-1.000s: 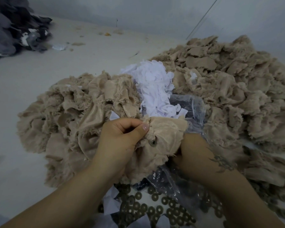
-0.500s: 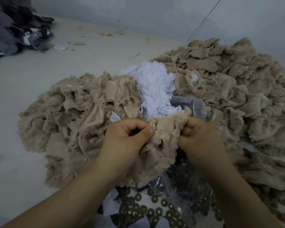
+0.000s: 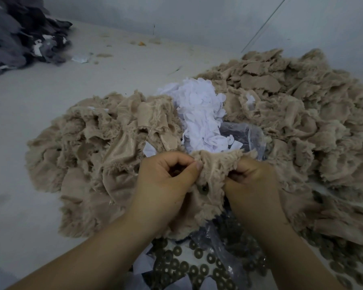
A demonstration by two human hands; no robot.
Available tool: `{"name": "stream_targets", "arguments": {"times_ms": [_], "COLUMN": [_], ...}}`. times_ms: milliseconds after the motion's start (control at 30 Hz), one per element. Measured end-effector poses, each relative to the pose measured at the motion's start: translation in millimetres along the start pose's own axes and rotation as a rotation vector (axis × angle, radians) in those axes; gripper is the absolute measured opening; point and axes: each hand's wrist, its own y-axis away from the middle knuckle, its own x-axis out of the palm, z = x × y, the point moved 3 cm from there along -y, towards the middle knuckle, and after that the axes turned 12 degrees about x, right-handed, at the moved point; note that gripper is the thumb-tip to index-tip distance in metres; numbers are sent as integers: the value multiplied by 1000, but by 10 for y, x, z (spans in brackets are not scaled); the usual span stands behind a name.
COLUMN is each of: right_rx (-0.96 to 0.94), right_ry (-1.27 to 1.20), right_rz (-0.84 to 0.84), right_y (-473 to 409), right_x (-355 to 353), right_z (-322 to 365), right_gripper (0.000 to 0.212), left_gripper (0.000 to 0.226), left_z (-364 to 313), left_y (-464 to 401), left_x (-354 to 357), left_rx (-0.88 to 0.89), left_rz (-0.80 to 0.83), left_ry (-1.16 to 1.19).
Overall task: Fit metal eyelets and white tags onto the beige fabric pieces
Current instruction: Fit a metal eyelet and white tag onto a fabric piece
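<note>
A frayed beige fabric piece (image 3: 214,170) hangs between my two hands at the centre. My left hand (image 3: 166,183) pinches its upper left edge between thumb and fingers. My right hand (image 3: 252,181) grips its upper right edge. A dark metal eyelet (image 3: 203,189) sits in the fabric just below the grip. Just beyond the held piece lies a heap of white tags (image 3: 199,118). Loose metal eyelets (image 3: 184,266) are scattered near the bottom edge, under my forearms.
Beige fabric pieces lie in a left pile (image 3: 96,164) and a larger right pile (image 3: 302,122). A clear plastic bag (image 3: 247,137) lies crumpled behind my right hand. Dark grey cloth (image 3: 19,34) is heaped at the far left on the pale floor (image 3: 29,105).
My right hand rose from under the fabric and took hold of its upper right edge. Both hands now bunch the piece tighter. The left hand kept its pinch.
</note>
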Motion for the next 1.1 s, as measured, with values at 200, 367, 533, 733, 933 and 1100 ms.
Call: {"name": "stream_targets", "arguments": {"times_ms": [200,367,533,733,933,1100], "right_rx": [-37,-51,-43,-35,-59,37], "right_ry": [42,76,82,67,132,-42], "right_rz": [-5,-49,-31,-18,17,45], "right_y": [10,10,29,6,26,68], "right_x": [40,4,2,12,45,-2], "right_z": [46,69,94,54,115,186], "right_gripper": [24,28,20,8,27,53], "left_gripper": [9,14,16,18,13,14], "left_z": [-40,-85,-105,-95,-89,-116], "left_y": [17,11,-3,8,8,1], "left_x": [10,-15,26,54,58,53], "left_rx": [63,136,133,67,7,64], "left_rz": [-54,-133,-61,-27,-44,-27], "left_ry": [-51,-115,-144,-92,-109,-204]}}
